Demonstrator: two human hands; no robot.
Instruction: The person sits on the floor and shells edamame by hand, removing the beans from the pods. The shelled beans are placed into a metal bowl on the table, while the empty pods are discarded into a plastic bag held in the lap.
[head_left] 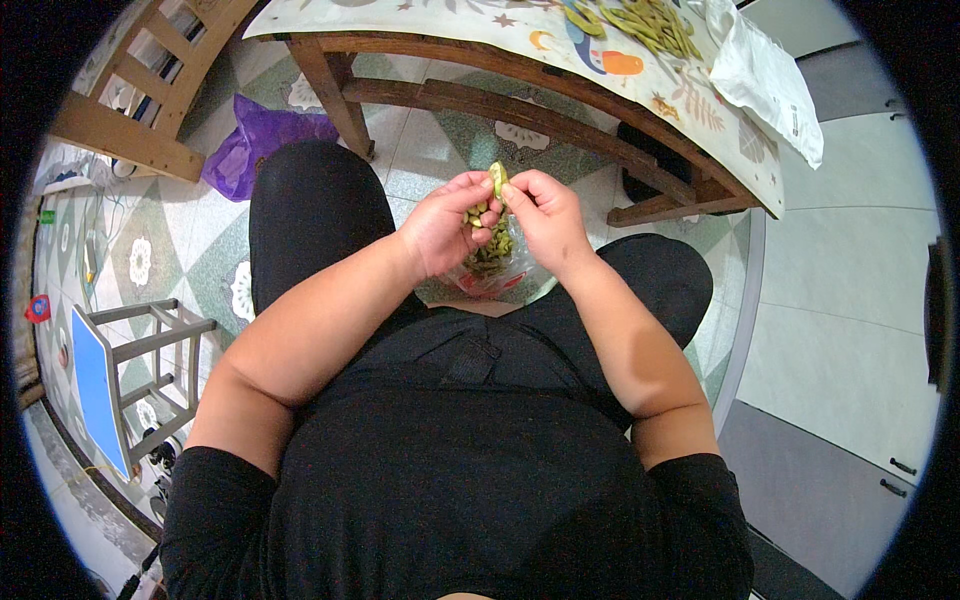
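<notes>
A green bean pod (498, 177) is pinched between the fingertips of both my hands, above the gap between my knees. My left hand (437, 224) grips its near side, palm turned up, and several shelled beans (477, 214) lie in its curled fingers. From the other side, my right hand (552, 217) holds the pod between thumb and index finger. Just below the hands sits a clear plastic bag (507, 277) with red print, holding a pile of green pieces (490, 256). Whether these are beans or empty shells I cannot tell, as the hands partly cover them.
Ahead stands a wooden table (540, 72) with a patterned cover, bearing a heap of bean pods (648, 27) and a white plastic bag (768, 88). A purple bag (262, 140) lies beyond my left knee. Leftward are a blue-topped stool (97, 385) and wooden furniture (140, 145); cabinets (838, 255) line the right.
</notes>
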